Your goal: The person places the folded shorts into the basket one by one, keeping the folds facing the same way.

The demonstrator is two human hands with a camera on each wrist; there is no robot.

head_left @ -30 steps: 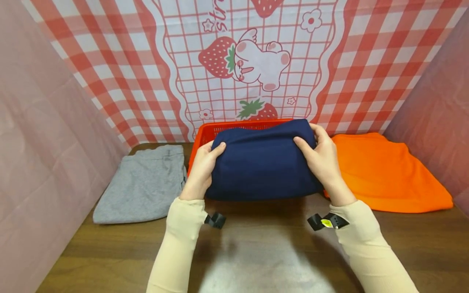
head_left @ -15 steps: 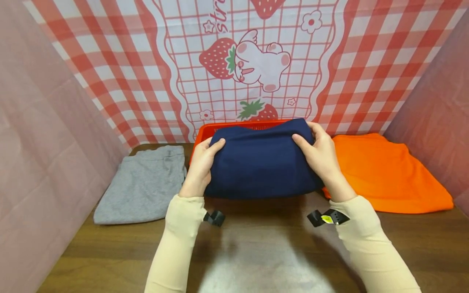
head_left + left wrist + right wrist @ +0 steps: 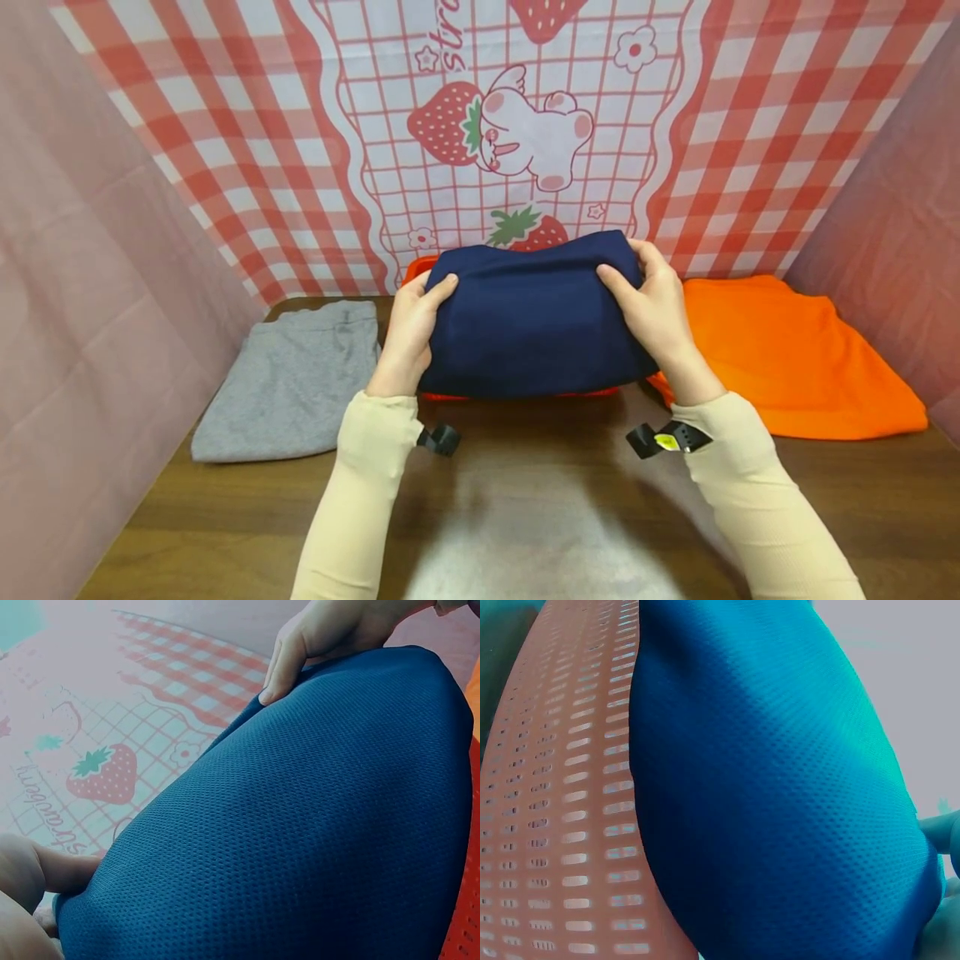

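Our left fingers (image 3: 444, 290) and right fingers (image 3: 617, 282) are pinching navy cloth (image 3: 536, 325), partly hiding the red basket (image 3: 598, 847); grey cloth (image 3: 292, 387) and orange cloth (image 3: 787, 354) are flanking it.

The navy cloth (image 3: 536, 325) shows a fine dotted texture in the wrist views, beside a red basket (image 3: 422, 267), a mottled grey cloth (image 3: 296, 387) and a plain orange cloth (image 3: 795, 358). Cream sleeves (image 3: 352, 500) cross a brown wood-grained table (image 3: 202, 525). The backdrop (image 3: 247, 108) pairs red-and-white checks with a white, red-gridded panel of green-leaved red strawberries.
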